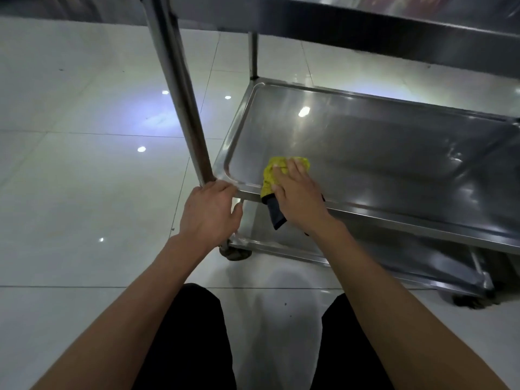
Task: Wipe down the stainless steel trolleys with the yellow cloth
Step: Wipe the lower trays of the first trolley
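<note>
Currently R hand flat, fingers spread, pressing yellow cloth on middle shelf near-left corner, L hand gripping corner post; most of shelf, lower tier, uprights prob. still unwiped.

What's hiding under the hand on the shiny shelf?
The yellow cloth lies under the right hand, flat on the trolley's middle shelf. A dark piece hangs over the edge. The cloth's middle is covered by the hand.
</note>
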Motion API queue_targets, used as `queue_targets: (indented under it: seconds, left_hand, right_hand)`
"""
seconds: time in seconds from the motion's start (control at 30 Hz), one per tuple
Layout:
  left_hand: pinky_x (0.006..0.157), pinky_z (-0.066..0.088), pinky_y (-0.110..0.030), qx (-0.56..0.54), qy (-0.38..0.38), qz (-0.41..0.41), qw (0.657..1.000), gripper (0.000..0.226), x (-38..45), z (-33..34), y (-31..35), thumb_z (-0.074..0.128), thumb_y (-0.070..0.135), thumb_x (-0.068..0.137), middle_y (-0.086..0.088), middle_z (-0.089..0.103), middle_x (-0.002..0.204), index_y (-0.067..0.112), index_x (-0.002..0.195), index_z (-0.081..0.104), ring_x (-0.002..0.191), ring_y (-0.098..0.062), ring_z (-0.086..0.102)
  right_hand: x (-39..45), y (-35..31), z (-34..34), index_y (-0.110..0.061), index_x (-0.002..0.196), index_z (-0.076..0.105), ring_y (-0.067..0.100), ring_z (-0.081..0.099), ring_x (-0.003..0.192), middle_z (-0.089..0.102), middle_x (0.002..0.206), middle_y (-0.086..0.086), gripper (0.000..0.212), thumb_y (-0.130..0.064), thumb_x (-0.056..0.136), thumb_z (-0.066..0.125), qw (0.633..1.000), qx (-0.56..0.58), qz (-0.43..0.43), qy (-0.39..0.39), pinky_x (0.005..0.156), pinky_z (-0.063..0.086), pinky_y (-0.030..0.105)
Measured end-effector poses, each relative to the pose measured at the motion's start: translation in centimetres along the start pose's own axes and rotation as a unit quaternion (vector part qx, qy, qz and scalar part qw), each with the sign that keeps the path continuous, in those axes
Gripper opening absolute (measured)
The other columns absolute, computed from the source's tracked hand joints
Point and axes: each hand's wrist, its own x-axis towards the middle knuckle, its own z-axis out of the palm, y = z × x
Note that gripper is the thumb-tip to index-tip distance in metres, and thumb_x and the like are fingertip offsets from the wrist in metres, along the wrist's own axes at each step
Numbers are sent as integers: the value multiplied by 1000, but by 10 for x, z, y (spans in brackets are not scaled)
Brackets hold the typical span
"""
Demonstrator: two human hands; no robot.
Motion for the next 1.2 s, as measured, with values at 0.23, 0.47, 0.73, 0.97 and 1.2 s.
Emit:
queue_targets:
  seconds: [0.23, 0.47, 0.73, 0.97, 1.2]
  left_hand:
    - [74, 54, -38, -48, 14, 1, 999, 30, -6, 2, -11, 60, 14, 86, 4, 66, 118, 15, 114, 70, 108, -24, 62]
    - [68, 47, -31, -56, 22, -11, 998, 37, -6, 5, -18, 56, 14, 85, 8, 64, 118, 21, 120, 68, 103, -21, 62]
    - [69, 51, -35, -42, 36, -22, 998, 24, -5, 2, 0, 59, 19, 87, 2, 69, 107, 14, 108, 72, 95, -24, 65]
    - [86, 44, -43, -3, 1, 37, 999, 29, 15, 12, 39, 50, 24, 91, 1, 67, 110, 21, 111, 71, 108, -26, 54]
    - [90, 40, -41, -45, -34, 121, 991, 31, 43, 33, 138, 51, 26, 88, 1, 64, 118, 24, 114, 69, 112, -25, 56]
  right_hand:
    - [35, -34, 7, -19, 155, 25, 25, 1, 153, 8, 166, 7, 51, -24, 106, 36, 998, 39, -32, -33, 118, 21, 52]
    - [66, -56, 15, -28, 155, 27, 22, 3, 153, 7, 166, 1, 50, -23, 106, 34, 994, 27, -82, -59, 117, 18, 50]
    - [36, -28, 15, -27, 152, 35, 26, 9, 152, 14, 165, 5, 48, -20, 105, 36, 997, 38, -62, -7, 116, 25, 51]
    - [-9, 35, -8, -28, 153, 33, 24, 4, 153, 9, 166, 3, 53, -14, 102, 38, 999, 31, 27, 7, 120, 20, 51]
    - [-71, 124, -39, -29, 153, 34, 23, 7, 153, 9, 167, 0, 49, -20, 104, 36, 991, 20, 124, 44, 119, 22, 45]
